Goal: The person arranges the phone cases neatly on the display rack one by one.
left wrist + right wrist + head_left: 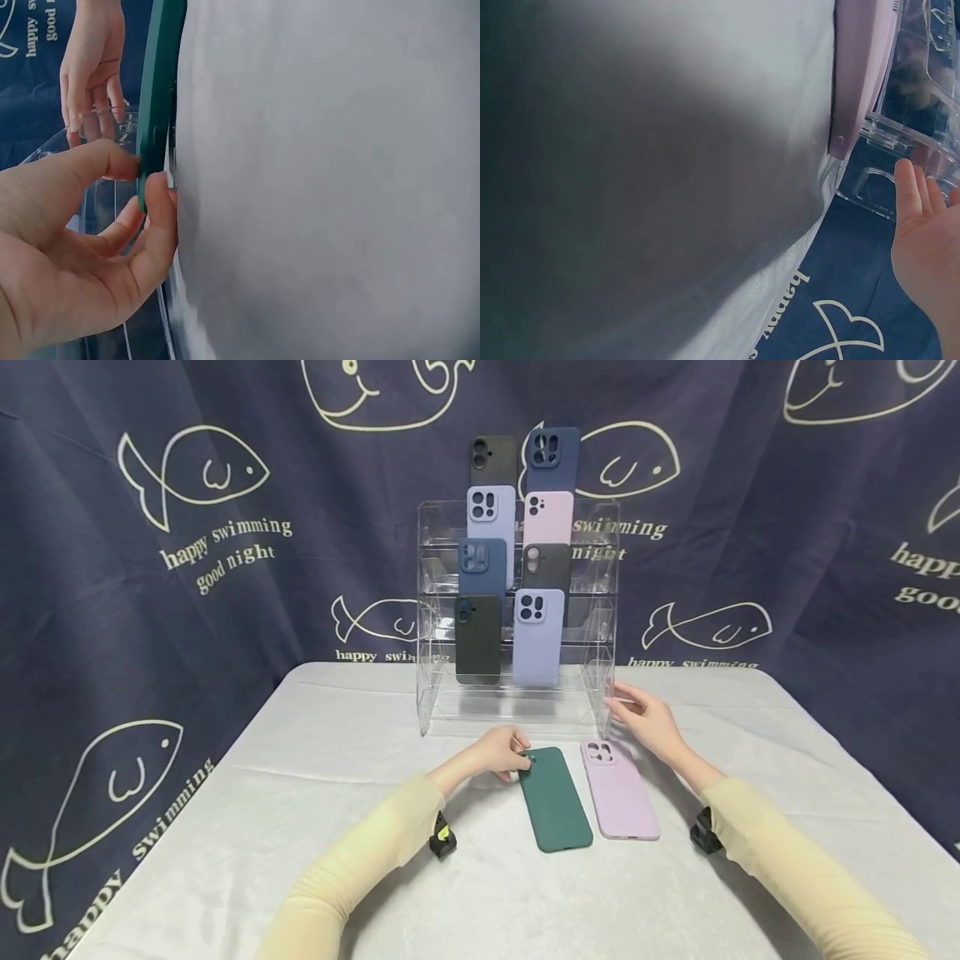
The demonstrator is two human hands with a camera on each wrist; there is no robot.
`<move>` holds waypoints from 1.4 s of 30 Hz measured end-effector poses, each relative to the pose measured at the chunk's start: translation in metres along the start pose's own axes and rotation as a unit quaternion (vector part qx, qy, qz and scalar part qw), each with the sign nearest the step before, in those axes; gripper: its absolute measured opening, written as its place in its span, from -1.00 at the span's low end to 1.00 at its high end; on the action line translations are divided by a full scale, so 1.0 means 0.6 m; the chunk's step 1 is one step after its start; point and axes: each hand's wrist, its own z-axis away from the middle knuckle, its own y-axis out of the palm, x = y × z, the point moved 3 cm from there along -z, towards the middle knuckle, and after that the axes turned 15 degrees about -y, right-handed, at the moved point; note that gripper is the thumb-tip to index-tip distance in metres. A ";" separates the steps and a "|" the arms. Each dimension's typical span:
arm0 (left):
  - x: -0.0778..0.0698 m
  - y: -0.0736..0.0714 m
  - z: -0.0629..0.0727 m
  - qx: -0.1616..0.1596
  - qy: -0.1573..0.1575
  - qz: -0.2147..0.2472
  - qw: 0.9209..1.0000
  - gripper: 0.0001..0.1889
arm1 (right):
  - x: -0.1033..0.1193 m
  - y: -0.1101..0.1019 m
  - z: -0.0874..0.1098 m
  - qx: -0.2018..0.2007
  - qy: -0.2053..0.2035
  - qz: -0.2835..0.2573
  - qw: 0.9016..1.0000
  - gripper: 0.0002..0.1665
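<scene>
My left hand [501, 753] is pinching the top end of the green phone case [555, 798], thumb on one side and a finger on the other. The case is lying flat on the bench [315, 793]. My right hand [647, 717] is hanging open, fingers loose, holding nothing, just beside the pink phone case [619, 789] and the clear rack [600, 610]. The curtain [150, 568] behind is saying "happy swimming good night". Only my left wrist view is showing the pinch up close.
</scene>
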 end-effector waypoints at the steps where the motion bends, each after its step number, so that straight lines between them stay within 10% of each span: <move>1: 0.001 -0.001 0.000 0.006 -0.001 0.019 1.000 -0.69 | 0.000 0.000 0.000 0.000 -0.001 0.001 1.000 -0.45; 10: 0.001 -0.022 0.005 0.079 0.003 0.177 0.981 -0.46 | 0.000 -0.002 -0.001 -0.006 0.001 -0.003 1.000 -0.46; 21: -0.012 -0.033 0.014 0.034 0.046 0.125 0.991 -0.51 | -0.001 -0.003 -0.002 -0.005 0.001 0.008 1.000 -0.47; 29: -0.020 -0.045 0.022 -0.039 0.097 0.104 0.989 -0.59 | 0.000 0.000 -0.001 -0.004 0.002 0.006 1.000 -0.47; 42: -0.033 -0.045 0.039 -0.057 0.141 0.118 0.981 -0.61 | 0.002 -0.001 0.000 -0.006 0.001 -0.004 1.000 -0.47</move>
